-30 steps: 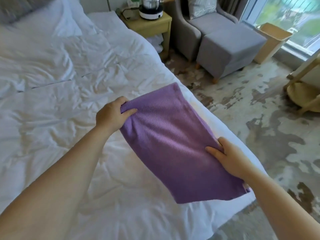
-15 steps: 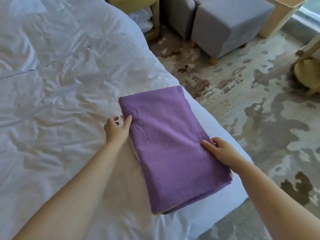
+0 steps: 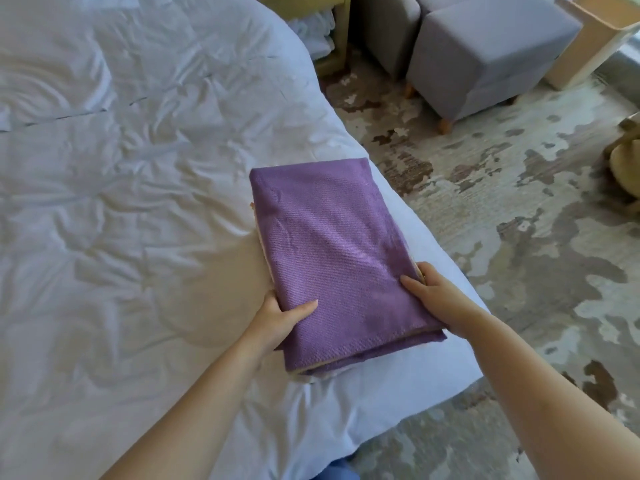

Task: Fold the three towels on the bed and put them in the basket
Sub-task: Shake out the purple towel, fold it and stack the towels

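On my feed, the white bed point(image 3: 121, 202) fills the left side, its cover creased all over. Near its right edge my left hand point(image 3: 280, 320) grips the near left corner of the stack. The thumb lies flat on top and the other fingers curl out of sight underneath.

Up at the top, a wooden nightstand point(image 3: 341, 29) shows only its lower shelf, which holds some white cloth point(image 3: 311, 32), bunched rather than neatly laid.

The purple towel point(image 3: 332, 258) lies folded into a long rectangle on the bed by the mattress edge. It rests on a cream layer point(image 3: 311, 368) that peeks out along the left side and the near end. I cannot tell how many towels are under it.

My right hand point(image 3: 433, 292) holds the right edge, thumb on top and fingers wrapped round the side of the stack.

Past the bed stands a grey ottoman point(image 3: 485, 53) on the patterned rug point(image 3: 519, 237). Beside it, in the top right corner, is the tan basket point(image 3: 585, 39), well apart from the towels. Only its outer wall and a bit of rim show, so I cannot tell what is in it.
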The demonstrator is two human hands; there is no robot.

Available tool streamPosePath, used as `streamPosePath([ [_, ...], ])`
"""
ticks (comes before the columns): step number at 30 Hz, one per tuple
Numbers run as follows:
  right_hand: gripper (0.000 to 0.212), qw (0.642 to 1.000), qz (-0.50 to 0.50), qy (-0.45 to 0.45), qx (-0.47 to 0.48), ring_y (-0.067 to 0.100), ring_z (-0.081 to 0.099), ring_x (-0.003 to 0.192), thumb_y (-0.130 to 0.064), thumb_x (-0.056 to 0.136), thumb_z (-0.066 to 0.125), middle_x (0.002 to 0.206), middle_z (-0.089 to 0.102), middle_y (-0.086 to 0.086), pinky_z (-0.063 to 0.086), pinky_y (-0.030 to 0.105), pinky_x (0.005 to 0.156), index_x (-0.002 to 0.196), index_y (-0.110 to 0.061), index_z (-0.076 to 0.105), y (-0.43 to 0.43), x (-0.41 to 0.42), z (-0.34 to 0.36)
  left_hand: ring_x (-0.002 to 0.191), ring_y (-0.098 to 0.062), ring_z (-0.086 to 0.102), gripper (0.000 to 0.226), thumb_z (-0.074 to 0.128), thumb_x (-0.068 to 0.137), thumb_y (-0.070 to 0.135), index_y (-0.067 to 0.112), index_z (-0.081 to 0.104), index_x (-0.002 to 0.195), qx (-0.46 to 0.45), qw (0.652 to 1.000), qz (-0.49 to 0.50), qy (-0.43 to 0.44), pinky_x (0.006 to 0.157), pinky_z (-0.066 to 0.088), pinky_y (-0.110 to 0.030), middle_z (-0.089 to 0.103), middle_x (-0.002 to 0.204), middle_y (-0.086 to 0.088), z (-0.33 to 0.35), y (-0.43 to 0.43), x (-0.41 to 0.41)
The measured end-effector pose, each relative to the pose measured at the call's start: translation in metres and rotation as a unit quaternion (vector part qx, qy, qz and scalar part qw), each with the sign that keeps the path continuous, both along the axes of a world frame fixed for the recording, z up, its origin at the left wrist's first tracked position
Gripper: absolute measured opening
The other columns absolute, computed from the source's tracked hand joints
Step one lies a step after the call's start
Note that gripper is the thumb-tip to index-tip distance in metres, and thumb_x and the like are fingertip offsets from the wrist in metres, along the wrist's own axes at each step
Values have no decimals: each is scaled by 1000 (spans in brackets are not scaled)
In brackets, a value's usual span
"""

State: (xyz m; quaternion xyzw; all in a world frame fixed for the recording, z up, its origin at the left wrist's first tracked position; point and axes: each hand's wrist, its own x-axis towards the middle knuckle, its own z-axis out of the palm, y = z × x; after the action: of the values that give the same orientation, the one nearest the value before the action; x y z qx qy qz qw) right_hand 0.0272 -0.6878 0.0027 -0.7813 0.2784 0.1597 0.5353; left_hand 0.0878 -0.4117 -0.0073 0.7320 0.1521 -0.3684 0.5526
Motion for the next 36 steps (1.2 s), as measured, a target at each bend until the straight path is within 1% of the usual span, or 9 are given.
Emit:
streamPosePath([
  [4,23,997,3,-42,-60,18,56,83,-33,92,55,91,62,6,43,36,75,100,-12,58,-5,12,18,102,-23,63,53,71,75,40,11,51,115,8,992,86,-96,90,51,-42,65,110,-5,3,-2,-19],
  [7,22,990,36,-77,-116,22,54,82,-31,92,56,86,60,7,40,37,75,94,-9,56,-8,15,15,92,-27,59,33,61,90,34,8,46,105,94,968,108,-207,71,38,-28,58,91,1,-4,-14,-45],
  [11,20,980,75,-26,-180,22,48,78,-28,92,58,74,51,1,24,29,63,86,-10,51,-2,-6,-25,94,-36,59,38,55,94,35,2,45,109,145,964,103,-196,70,36,-32,56,94,-9,-29,-20,-81],
  [15,34,991,27,-20,-131,19,56,87,-38,89,60,94,62,1,37,28,72,113,-14,55,-13,-6,-39,90,-27,58,43,60,86,49,15,45,107,167,970,70,-164,75,43,-32,58,96,0,-36,-12,-75],
  [22,44,1000,-5,-5,24,7,55,73,-51,84,61,95,61,-4,45,21,64,114,-19,55,-28,79,-36,78,-2,57,46,68,79,52,18,52,104,160,971,136,-116,66,41,-21,58,88,13,-19,-18,14],
  [25,40,999,3,-33,33,-2,56,73,-49,84,63,90,59,-10,42,10,51,110,-23,49,-21,120,-37,87,-15,60,48,66,81,53,15,54,108,166,963,169,-127,74,43,-25,60,95,6,-18,-27,53],
  [30,41,997,-7,-76,24,8,57,82,-46,86,62,95,57,-6,41,21,65,111,-18,47,-7,174,-38,86,-14,63,36,63,86,47,15,61,102,130,946,240,-174,71,46,-22,65,94,4,-19,-40,90],
  [34,16,979,6,-200,-41,-8,52,72,-30,93,54,83,53,-13,35,4,59,102,-18,48,-9,198,-38,77,-6,60,24,61,89,38,15,57,94,165,900,287,-284,68,44,-23,62,84,7,-26,-36,78],
  [36,16,975,32,-210,-63,-7,52,74,-27,95,52,87,55,-12,35,7,63,106,-15,49,-9,200,-46,79,-15,61,27,59,89,41,16,52,96,209,891,286,-285,68,43,-29,59,82,9,-32,-37,71],
])
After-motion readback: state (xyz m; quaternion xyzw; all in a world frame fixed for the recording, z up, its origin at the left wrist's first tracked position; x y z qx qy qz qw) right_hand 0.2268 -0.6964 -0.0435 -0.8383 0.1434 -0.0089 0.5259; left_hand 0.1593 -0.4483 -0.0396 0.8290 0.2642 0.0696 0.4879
